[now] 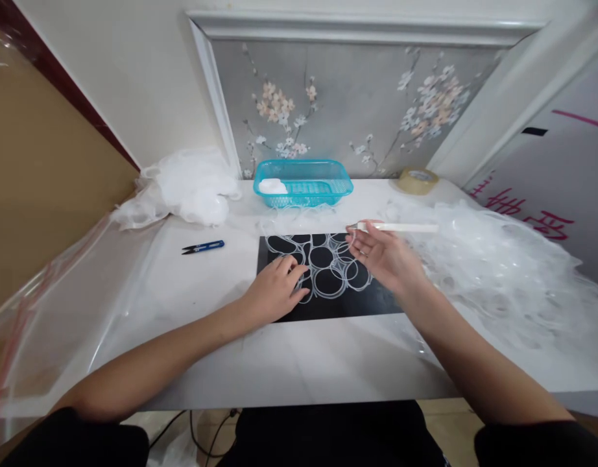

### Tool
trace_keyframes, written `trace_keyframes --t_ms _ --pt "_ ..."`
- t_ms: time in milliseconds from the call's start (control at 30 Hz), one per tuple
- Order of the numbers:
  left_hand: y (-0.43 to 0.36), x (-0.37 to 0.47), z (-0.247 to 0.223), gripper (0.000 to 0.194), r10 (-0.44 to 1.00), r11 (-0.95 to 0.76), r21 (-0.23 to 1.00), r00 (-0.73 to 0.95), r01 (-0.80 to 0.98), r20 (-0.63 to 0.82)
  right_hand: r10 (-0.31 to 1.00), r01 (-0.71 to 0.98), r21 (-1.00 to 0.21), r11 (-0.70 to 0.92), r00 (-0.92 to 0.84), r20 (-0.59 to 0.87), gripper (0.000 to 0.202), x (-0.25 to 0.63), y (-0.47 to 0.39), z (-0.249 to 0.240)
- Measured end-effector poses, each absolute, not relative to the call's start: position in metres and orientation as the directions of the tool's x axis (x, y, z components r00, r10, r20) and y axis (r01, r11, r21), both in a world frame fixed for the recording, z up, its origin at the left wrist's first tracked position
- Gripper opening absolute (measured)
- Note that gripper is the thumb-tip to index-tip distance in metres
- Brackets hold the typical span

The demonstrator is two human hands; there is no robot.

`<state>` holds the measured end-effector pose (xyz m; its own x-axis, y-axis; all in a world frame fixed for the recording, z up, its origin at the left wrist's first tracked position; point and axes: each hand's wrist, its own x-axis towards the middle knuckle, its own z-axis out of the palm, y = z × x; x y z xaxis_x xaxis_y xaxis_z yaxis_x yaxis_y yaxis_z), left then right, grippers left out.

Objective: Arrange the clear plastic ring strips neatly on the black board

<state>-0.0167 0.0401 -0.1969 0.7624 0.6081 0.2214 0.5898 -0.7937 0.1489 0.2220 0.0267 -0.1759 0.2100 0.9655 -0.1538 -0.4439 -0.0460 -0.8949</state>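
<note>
A sheer piece with white looped rings lies over a black mat on the table. My left hand rests on the left part of this piece, fingers spread and bent, holding nothing. Above the mat's upper right, my right hand is turned partly palm up. It grips a slim white pen-shaped tool with a metal-looking tip pointing left. Whether the tool is a pen or a blade cannot be made out. The right fingers are close to the edge of the looped piece; contact is unclear.
Blue thread snips lie left of the mat. A turquoise basket with something white inside stands behind it, beside a tape roll. White sheer material is heaped at left and right. Clear plastic covers the left edge.
</note>
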Motion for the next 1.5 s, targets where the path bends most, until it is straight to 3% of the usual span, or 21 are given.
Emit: trace_keyframes --t_ms 100,233,367,533,667,833,967,1100,1200,1333,1433,1500 --pt "0.041 0.004 -0.192 0.029 0.505 -0.863 0.111 0.828 0.493 0.244 0.975 -0.513 -0.858 -0.033 0.171 -0.14 0.017 0.242 0.032 -0.18" --pt "0.047 0.041 -0.191 0.02 0.435 -0.896 0.198 0.875 0.398 0.213 0.981 -0.52 -0.847 0.107 0.194 0.005 0.02 0.255 0.03 -0.189" --pt "0.065 0.063 -0.193 0.022 0.49 -0.86 0.289 0.838 0.421 0.24 0.972 -0.539 -0.824 0.176 0.229 0.058 0.019 0.255 0.023 -0.189" --pt "0.094 0.058 -0.169 0.018 0.691 -0.709 0.459 0.658 0.535 0.3 0.989 -0.545 -0.83 0.118 0.142 0.048 0.01 0.236 0.013 -0.186" --pt "0.088 0.048 -0.143 0.011 0.7 -0.685 0.604 0.6 0.408 0.389 0.999 -0.598 -0.801 0.013 0.041 -0.015 0.014 0.208 0.003 -0.189" --pt "0.062 0.039 -0.143 0.013 0.466 -0.862 0.41 0.783 0.297 0.413 0.992 -0.678 -0.723 -0.127 -0.091 -0.09 0.022 0.191 -0.003 -0.194" --pt "0.051 0.016 -0.157 0.017 0.521 -0.847 0.354 0.751 0.396 0.405 0.996 -0.596 -0.799 -0.084 -0.026 -0.086 0.022 0.194 -0.002 -0.199" --pt "0.047 -0.017 -0.174 0.028 0.772 -0.628 0.345 0.614 0.697 0.164 0.99 -0.483 -0.875 0.032 0.137 -0.039 0.021 0.195 -0.001 -0.203" --pt "0.046 -0.032 -0.187 0.031 0.83 -0.488 0.44 0.557 0.754 -0.035 0.989 -0.578 -0.815 0.037 0.139 -0.054 0.02 0.193 0.001 -0.205" --pt "0.042 -0.037 -0.196 0.029 0.818 -0.362 0.736 0.574 0.572 -0.044 0.978 -0.681 -0.723 -0.117 0.049 -0.204 0.025 0.186 -0.001 -0.208" --pt "0.036 -0.036 -0.196 0.03 0.825 -0.042 0.921 0.534 0.387 -0.187 0.965 -0.644 -0.74 -0.193 0.01 -0.26 0.027 0.177 -0.007 -0.21" --pt "0.031 -0.034 -0.196 0.031 0.798 0.214 0.95 0.519 0.228 -0.304 0.965 -0.587 -0.782 -0.211 0.0 -0.261 0.022 0.17 -0.012 -0.212"
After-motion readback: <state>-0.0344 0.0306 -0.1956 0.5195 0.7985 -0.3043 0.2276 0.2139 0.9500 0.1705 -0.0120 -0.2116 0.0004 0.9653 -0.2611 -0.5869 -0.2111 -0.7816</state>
